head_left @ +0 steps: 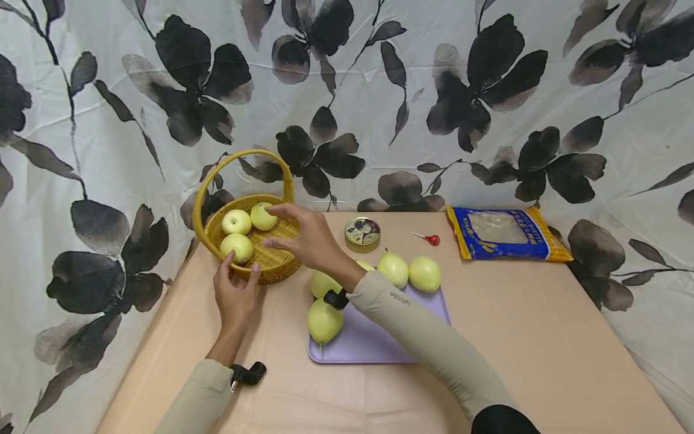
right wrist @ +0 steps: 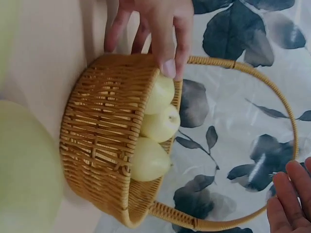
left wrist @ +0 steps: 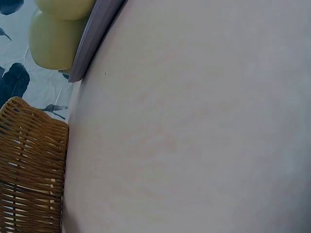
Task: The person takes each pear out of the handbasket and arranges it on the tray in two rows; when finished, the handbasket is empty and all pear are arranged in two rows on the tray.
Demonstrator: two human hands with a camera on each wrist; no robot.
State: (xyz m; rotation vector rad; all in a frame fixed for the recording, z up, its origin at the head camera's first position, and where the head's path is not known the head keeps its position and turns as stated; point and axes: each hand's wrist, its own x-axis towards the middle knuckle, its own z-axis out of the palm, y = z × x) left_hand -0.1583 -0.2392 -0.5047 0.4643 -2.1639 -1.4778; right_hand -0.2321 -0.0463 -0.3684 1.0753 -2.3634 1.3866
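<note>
A yellow woven basket (head_left: 279, 250) with a tall arched handle stands at the table's back left. Three yellow-green pears (head_left: 236, 248) lie inside it. My left hand (head_left: 235, 295) holds the basket's near rim; in the right wrist view, its fingers (right wrist: 167, 48) reach over the edge while others stay outside. My right hand (head_left: 303, 238) is over the basket's right side, fingers extended, nothing held, its fingertips close to one pear (head_left: 263, 216). Several more pears (head_left: 325, 320) rest on a lilac tray (head_left: 374, 346), partly hidden by my right forearm.
Behind the tray sits a round tin (head_left: 362, 234). Right of it lies a small red-headed item with a thin pale shaft (head_left: 432, 239). A blue and yellow packet (head_left: 506, 234) lies at the back right. A floral curtain (head_left: 379, 90) hangs behind the table (head_left: 515, 331).
</note>
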